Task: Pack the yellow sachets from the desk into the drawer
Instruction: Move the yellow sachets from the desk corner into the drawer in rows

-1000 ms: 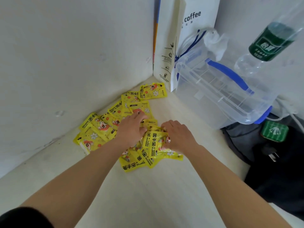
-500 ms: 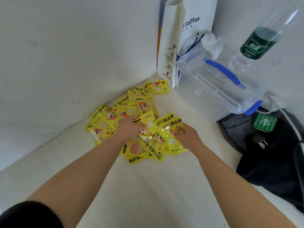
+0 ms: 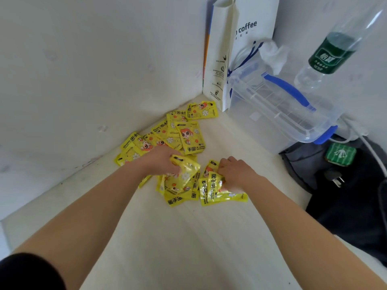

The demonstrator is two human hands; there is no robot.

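**Yellow sachets (image 3: 189, 139) gripped in both hands**

The loose pile lies on the desk (image 3: 178, 237), trailing along the wall from the foot of the coffee bag (image 3: 247, 38). On the near side of the pile from that bag, the left hand (image 3: 161, 162) curls its fingers round a crumpled bunch. Just beside it, the right hand (image 3: 236, 172) pinches several more, its fingers bent over them.

The left hand (image 3: 161, 162) covers part of the yellow sachets (image 3: 189, 139) at the centre, and the fingertips of the right hand (image 3: 236, 172) are buried among them. The top edge cuts the paper bag (image 3: 251, 21); its small print is unreadable. The bottle (image 3: 330, 53) is cut off at upper right.
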